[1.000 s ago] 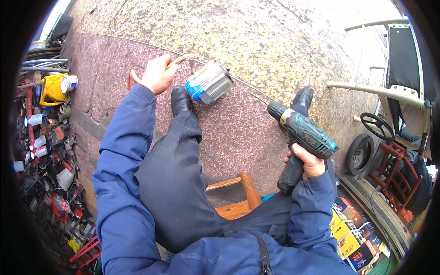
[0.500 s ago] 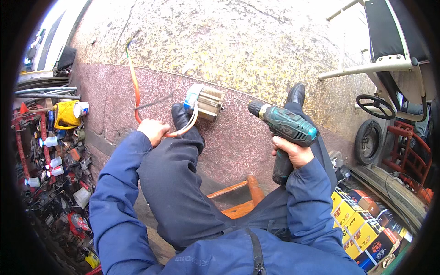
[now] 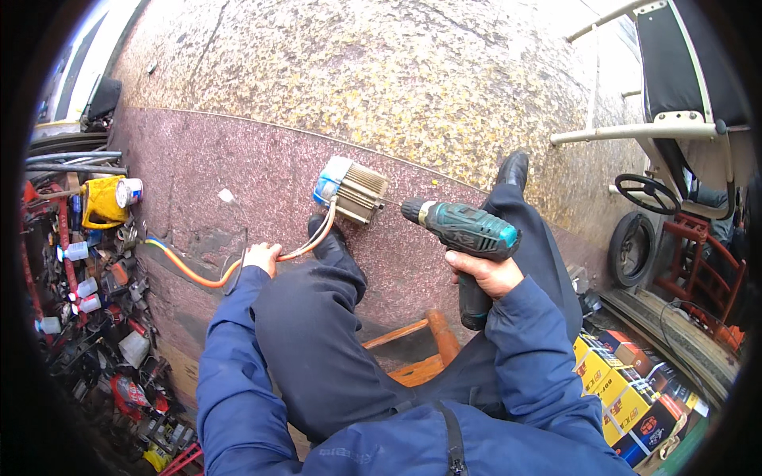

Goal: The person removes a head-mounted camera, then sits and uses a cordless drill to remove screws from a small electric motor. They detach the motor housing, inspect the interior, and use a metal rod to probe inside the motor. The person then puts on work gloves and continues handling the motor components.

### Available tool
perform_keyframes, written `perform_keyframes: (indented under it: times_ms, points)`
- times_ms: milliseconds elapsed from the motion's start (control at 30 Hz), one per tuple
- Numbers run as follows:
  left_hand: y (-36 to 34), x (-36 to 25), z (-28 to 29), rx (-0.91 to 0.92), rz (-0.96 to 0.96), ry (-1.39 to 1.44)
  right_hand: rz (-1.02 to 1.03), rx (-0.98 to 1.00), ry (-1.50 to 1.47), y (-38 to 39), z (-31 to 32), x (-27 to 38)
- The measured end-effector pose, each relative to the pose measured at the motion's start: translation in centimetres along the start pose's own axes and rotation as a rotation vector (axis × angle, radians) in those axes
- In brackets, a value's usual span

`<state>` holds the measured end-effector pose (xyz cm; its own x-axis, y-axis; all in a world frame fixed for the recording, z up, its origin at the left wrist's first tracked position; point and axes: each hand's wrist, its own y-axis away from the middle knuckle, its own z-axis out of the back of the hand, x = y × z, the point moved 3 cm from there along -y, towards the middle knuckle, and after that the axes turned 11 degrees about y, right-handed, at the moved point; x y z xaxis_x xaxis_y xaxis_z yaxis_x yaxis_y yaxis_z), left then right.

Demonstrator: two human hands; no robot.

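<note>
My right hand (image 3: 486,274) grips a teal and black cordless drill (image 3: 468,228) by its handle, over my right thigh. Its chuck points left, and a thin bit reaches toward the near right end of a finned metal motor (image 3: 361,192); whether it touches is too small to tell. Blue and white cover one end of the motor, beside my left shoe (image 3: 337,247). From there runs an orange-sheathed cable (image 3: 194,275), which my closed left hand (image 3: 260,259) holds near my left knee. The cable's loose end lies off to the left.
Bottles and metal parts crowd the left side around a yellow container (image 3: 103,205). At right stand a wheeled frame with a steering wheel (image 3: 648,194), a tyre (image 3: 633,248) and yellow boxes (image 3: 607,385). A wooden stool (image 3: 441,337) shows between my legs.
The drill has moved left, bringing its bit close to the motor's end. The cable's free end has swung from pointing away from me to the left, with my left hand still on it.
</note>
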<state>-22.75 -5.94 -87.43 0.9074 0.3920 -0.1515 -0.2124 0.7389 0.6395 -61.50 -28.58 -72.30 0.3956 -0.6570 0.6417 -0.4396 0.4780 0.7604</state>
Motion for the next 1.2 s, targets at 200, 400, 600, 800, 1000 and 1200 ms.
perform_keyframes:
  times_ms: [200, 400, 600, 800, 1000, 1200]
  points:
    - [0.7, 3.2, -4.1, 0.052, 0.133, 0.006, -0.037, 0.041, 0.078, -3.5, -3.0, 0.9]
    - [0.8, 3.3, -5.3, 0.004, 0.211, 0.095, -0.083, 0.072, 0.196, -6.2, -6.8, 1.2]
    - [0.6, -0.6, 0.1, -0.252, 0.192, 1.169, 0.021, 0.115, 0.437, -7.0, -9.8, 1.2]
    - [6.1, -2.5, 18.9, -0.596, -0.135, 1.680, 0.146, 0.109, 0.619, -8.5, -11.3, 0.9]
    - [7.6, -8.4, 27.4, -1.219, -0.585, 1.906, 0.138, 0.091, 0.663, -9.4, -12.0, -0.2]
    - [3.6, -7.3, 23.9, -1.239, 0.034, 1.580, 0.167, 0.101, 0.667, -9.7, -12.1, -0.9]
